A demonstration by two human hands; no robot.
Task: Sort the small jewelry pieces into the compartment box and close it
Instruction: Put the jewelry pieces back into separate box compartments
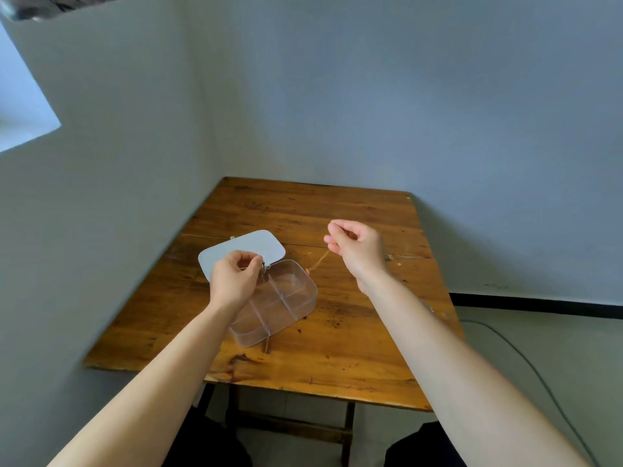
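Pale blue-grey walls meet in a corner behind a worn wooden counter. Toward the counter's left half sits a clear plastic compartment box, its thin dividers splitting it into several cells; every cell that can be seen looks bare, though the near-left part is hidden by the left forearm. Its grey lid lies flat on the counter, touching the box's far-left side. Over the box's far-left corner the left hand hovers, its fingers pinched shut on a small silvery jewelry piece, too small to make out further. To the right of the box, raised above the counter, the right hand has its fingers closed on a thin gold chain, which trails down and leftward, blurred, toward the box's far-right corner. Right of that hand, a small metallic bit lies on the counter.
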